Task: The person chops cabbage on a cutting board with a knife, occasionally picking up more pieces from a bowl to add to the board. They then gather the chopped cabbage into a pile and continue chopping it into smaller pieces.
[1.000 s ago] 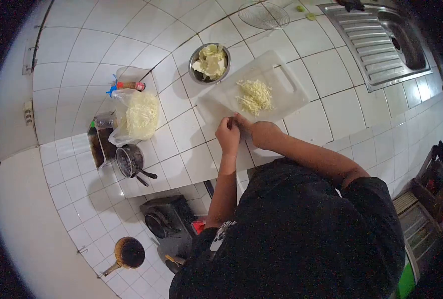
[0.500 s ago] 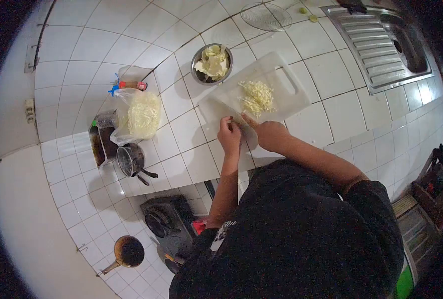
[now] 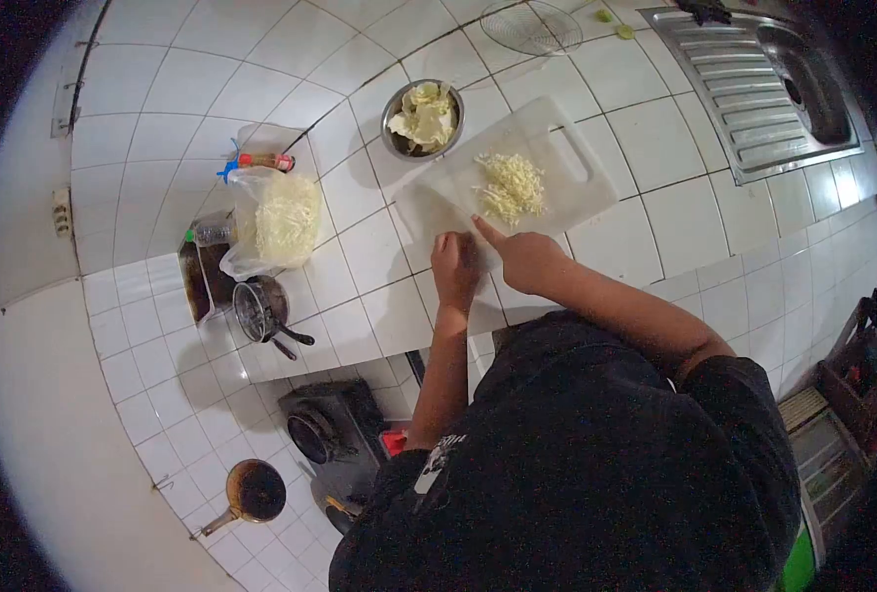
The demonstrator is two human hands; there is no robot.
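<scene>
A white cutting board (image 3: 582, 202) lies on the tiled counter with a heap of finely shredded pale cabbage (image 3: 512, 187) on it. My right hand (image 3: 532, 259) is closed round a knife handle, its index finger stretched along the top of the knife. The knife's blade (image 3: 453, 202) is faint against the board and points up and left. At the board's lower left edge, my left hand (image 3: 454, 259) has its fingers curled down beside the blade; what they hold, if anything, is hidden. A metal bowl (image 3: 387, 126) of cabbage leaves (image 3: 426, 116) stands behind the board.
To the left are a plastic bag (image 3: 286, 219) of shredded cabbage, a red-labelled bottle (image 3: 266, 161) and small pans (image 3: 258, 311). A wire rack (image 3: 530, 28), cut limes (image 3: 625, 32) and a steel sink (image 3: 734, 89) lie at the back and right. Below is a stove (image 3: 345, 434).
The view has shifted slightly. My left hand's fingers have closed in and turned down a little. My right hand stays on the knife in nearly the same place.
</scene>
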